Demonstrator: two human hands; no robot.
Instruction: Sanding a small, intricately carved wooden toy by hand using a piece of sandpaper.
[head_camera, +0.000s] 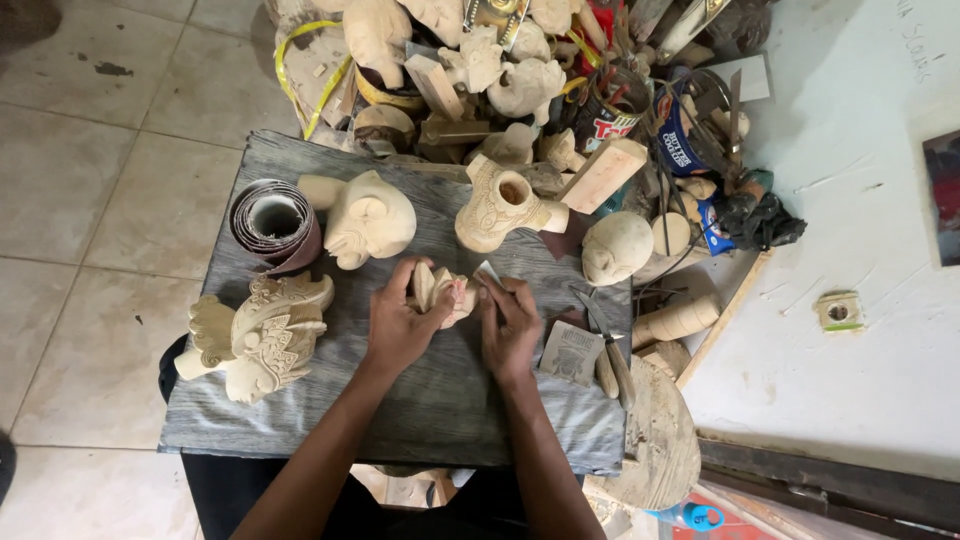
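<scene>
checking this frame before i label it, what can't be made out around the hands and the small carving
- Small wooden carving, head view: both hands cover its sides, so its full shape is hidden.
- Right hand: a thin pale piece shows at its fingers; too small to tell what it is.
- Left hand: its fingers wrap the carving, so the contact side is hidden.
- Pile of carvings: cut off by the top edge.
- Grey board: near edge hidden by the forearms.
</scene>
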